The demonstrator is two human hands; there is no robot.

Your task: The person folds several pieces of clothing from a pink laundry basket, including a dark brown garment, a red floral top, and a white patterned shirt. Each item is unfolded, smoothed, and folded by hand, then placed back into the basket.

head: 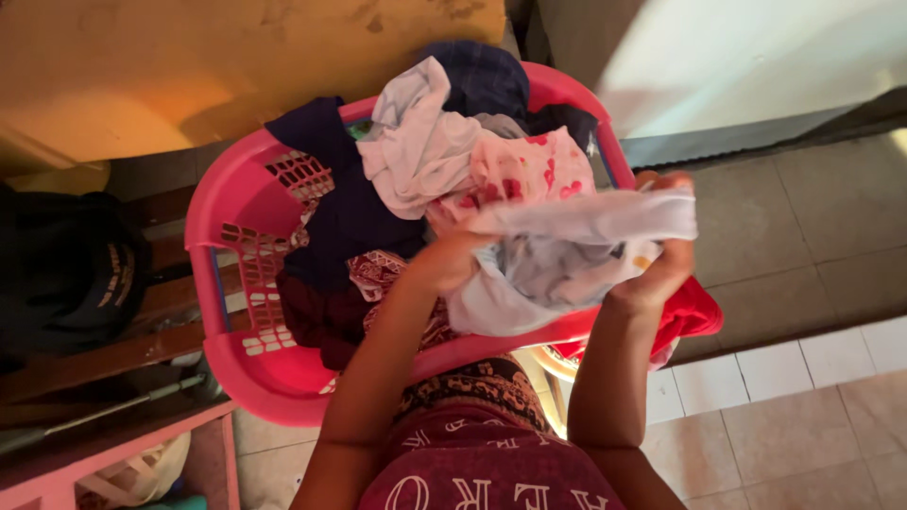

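A pink plastic laundry basket (227, 203) sits in front of me, heaped with clothes: a navy garment (335, 203), a pale crumpled shirt (411, 146) and a pink piece with red spots (529, 170). Both hands hold up a light grey-white garment (567, 250) over the basket's near right side. My left hand (444, 260) grips its left edge. My right hand (666, 250) pinches its right end, fingers curled over the top. A red cloth (694, 316) hangs over the rim below my right wrist.
A black bag (66, 269) rests on wooden slats to the left. A metal rod (104, 411) lies above a pink shelf frame (123, 453) at the lower left. An orange wall (236, 57) stands behind; tiled floor (803, 378) spreads to the right.
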